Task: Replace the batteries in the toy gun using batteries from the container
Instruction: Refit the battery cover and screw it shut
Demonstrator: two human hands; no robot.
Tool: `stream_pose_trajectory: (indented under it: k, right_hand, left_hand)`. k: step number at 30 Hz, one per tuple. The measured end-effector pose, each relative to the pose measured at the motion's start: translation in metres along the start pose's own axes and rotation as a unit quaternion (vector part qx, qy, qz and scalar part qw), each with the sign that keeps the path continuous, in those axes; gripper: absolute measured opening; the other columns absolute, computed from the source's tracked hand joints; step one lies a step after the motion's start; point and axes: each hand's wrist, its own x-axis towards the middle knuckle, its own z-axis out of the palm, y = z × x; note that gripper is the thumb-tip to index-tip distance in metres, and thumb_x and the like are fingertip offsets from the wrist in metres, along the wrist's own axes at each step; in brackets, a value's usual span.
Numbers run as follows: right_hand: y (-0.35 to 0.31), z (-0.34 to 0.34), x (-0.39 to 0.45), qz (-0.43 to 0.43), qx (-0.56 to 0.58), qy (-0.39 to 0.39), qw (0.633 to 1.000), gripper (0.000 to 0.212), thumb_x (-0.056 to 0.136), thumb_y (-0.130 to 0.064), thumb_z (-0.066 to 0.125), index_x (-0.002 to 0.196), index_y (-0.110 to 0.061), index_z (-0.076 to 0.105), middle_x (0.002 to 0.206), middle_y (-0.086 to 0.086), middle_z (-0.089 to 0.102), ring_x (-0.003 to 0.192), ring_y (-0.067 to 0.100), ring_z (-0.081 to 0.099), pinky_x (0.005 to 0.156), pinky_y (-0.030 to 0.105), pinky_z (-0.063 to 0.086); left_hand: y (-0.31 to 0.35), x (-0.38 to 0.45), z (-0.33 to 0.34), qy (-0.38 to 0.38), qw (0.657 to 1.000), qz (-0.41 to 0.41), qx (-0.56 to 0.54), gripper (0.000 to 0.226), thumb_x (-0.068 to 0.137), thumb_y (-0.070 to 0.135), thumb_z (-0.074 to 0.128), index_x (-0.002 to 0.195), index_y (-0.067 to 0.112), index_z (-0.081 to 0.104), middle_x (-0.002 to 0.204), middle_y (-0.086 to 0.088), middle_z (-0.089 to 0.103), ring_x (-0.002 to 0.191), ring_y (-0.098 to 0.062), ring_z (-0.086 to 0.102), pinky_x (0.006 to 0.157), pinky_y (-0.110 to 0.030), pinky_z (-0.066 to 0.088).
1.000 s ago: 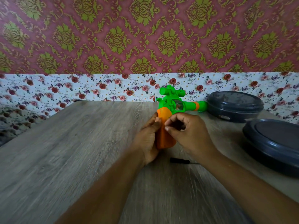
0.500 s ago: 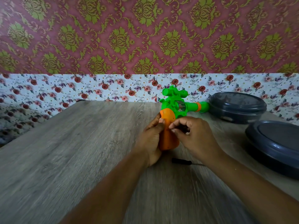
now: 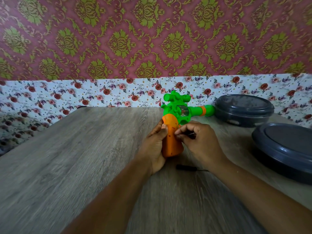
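Head view: the toy gun [image 3: 177,119] stands with its orange grip [image 3: 171,141] pointing down toward the near edge of the tabletop [image 3: 84,157], and its green barrel points to the right, almost touching the far dark container [image 3: 244,109]. So the long axis of the grip runs from far to near, between the 2 hands. The left hand [image 3: 156,146] is wrapped around the left side of the grip, with the thumb pressed on its upper part. The right hand [image 3: 197,141] has its fingers curled together at the right face of the grip, and they seem to pinch something small and thin there; I cannot tell what it is. I judge that this hand works on the battery cover, so the step is opening or closing the compartment. A small black screwdriver [image 3: 186,167] lies on the tabletop just near the right wrist. A 2nd dark container [image 3: 285,149] sits at the right edge, nearer to the right hand; both have their lids on.
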Motion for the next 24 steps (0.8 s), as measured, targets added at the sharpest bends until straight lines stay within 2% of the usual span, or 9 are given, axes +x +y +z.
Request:
stream_pose_trajectory:
  k: [3, 5, 7, 9, 12, 16, 20, 22, 24]
  right_hand:
    - [0.001, -0.001, 0.001, -0.047, -0.053, -0.001, 0.997, 0.015, 0.072, 0.002, 0.068, 0.073, -0.012, 0.069, 0.071, -0.015, 0.059, 0.072, -0.007, 0.057, 0.065, 0.002, 0.04]
    - [0.0, -0.003, 0.0, -0.089, -0.087, -0.009, 0.992, 0.014, 0.072, 0.003, 0.065, 0.074, -0.01, 0.068, 0.074, -0.007, 0.062, 0.073, -0.004, 0.055, 0.066, 0.001, 0.039]
    - [-0.003, -0.004, -0.001, -0.127, -0.119, -0.022, 0.984, 0.012, 0.072, -0.001, 0.058, 0.075, -0.009, 0.066, 0.077, 0.002, 0.065, 0.072, 0.003, 0.054, 0.067, 0.006, 0.04]
    - [-0.005, -0.005, -0.002, -0.147, -0.14, -0.028, 0.979, 0.011, 0.072, -0.003, 0.056, 0.077, -0.009, 0.064, 0.078, 0.004, 0.066, 0.072, 0.009, 0.056, 0.066, 0.016, 0.042]
    - [-0.009, -0.007, -0.002, -0.124, -0.099, -0.019, 0.987, 0.012, 0.074, 0.0, 0.061, 0.077, -0.012, 0.059, 0.076, 0.0, 0.065, 0.071, 0.009, 0.058, 0.066, 0.023, 0.047]
    - [-0.018, -0.006, -0.003, -0.11, -0.072, -0.031, 0.991, 0.023, 0.076, 0.0, 0.062, 0.076, -0.021, 0.053, 0.072, -0.003, 0.063, 0.075, 0.01, 0.059, 0.067, 0.024, 0.049]
    - [-0.023, -0.007, -0.003, -0.111, -0.094, -0.033, 0.989, 0.021, 0.076, 0.0, 0.061, 0.076, -0.02, 0.053, 0.07, -0.005, 0.06, 0.068, 0.011, 0.058, 0.068, 0.034, 0.051]
    - [-0.024, -0.009, -0.002, -0.105, -0.103, -0.04, 0.988, 0.017, 0.076, 0.001, 0.061, 0.076, -0.016, 0.055, 0.07, -0.005, 0.06, 0.066, 0.012, 0.058, 0.067, 0.033, 0.05]
    - [-0.026, -0.01, -0.002, -0.097, -0.11, -0.042, 0.988, 0.016, 0.076, 0.002, 0.061, 0.075, -0.014, 0.057, 0.069, -0.005, 0.059, 0.066, 0.014, 0.058, 0.064, 0.026, 0.047]
  left_hand:
    - [0.0, -0.001, 0.001, -0.007, 1.0, 0.004, 0.008, 0.04, 0.099, 0.021, 0.04, 0.138, 0.017, 0.046, 0.118, -0.01, 0.063, 0.09, -0.018, 0.063, 0.077, -0.035, 0.053]
    - [0.0, 0.0, 0.001, -0.009, 1.0, 0.003, 0.018, 0.039, 0.099, 0.022, 0.039, 0.137, 0.018, 0.047, 0.115, -0.008, 0.064, 0.09, -0.017, 0.063, 0.077, -0.034, 0.054]
    - [0.0, -0.001, 0.001, -0.01, 1.0, 0.002, 0.023, 0.039, 0.099, 0.022, 0.039, 0.137, 0.017, 0.047, 0.123, -0.011, 0.063, 0.094, -0.018, 0.062, 0.082, -0.034, 0.052]
    - [0.001, -0.001, 0.001, -0.015, 1.0, 0.004, 0.024, 0.038, 0.099, 0.021, 0.039, 0.135, 0.016, 0.049, 0.12, -0.011, 0.064, 0.095, -0.018, 0.062, 0.086, -0.034, 0.05]
    - [0.002, -0.003, 0.002, -0.023, 0.999, 0.004, 0.027, 0.035, 0.098, 0.019, 0.04, 0.131, 0.016, 0.052, 0.109, -0.007, 0.067, 0.091, -0.016, 0.064, 0.084, -0.033, 0.051]
    - [0.0, -0.001, 0.002, -0.017, 0.999, 0.007, 0.042, 0.04, 0.099, 0.018, 0.041, 0.137, 0.011, 0.047, 0.13, -0.015, 0.058, 0.099, -0.02, 0.063, 0.089, -0.035, 0.049]
    - [-0.001, -0.002, 0.002, -0.018, 0.998, 0.014, 0.05, 0.041, 0.098, 0.018, 0.042, 0.138, 0.011, 0.046, 0.132, -0.017, 0.057, 0.105, -0.021, 0.061, 0.091, -0.035, 0.048]
    - [-0.002, -0.003, 0.004, -0.024, 0.998, 0.021, 0.051, 0.039, 0.098, 0.017, 0.042, 0.137, 0.014, 0.049, 0.127, -0.013, 0.061, 0.103, -0.02, 0.062, 0.092, -0.035, 0.048]
    - [-0.003, -0.003, 0.006, -0.022, 0.998, 0.027, 0.048, 0.038, 0.098, 0.015, 0.043, 0.135, 0.016, 0.051, 0.119, -0.009, 0.066, 0.099, -0.017, 0.064, 0.092, -0.034, 0.048]
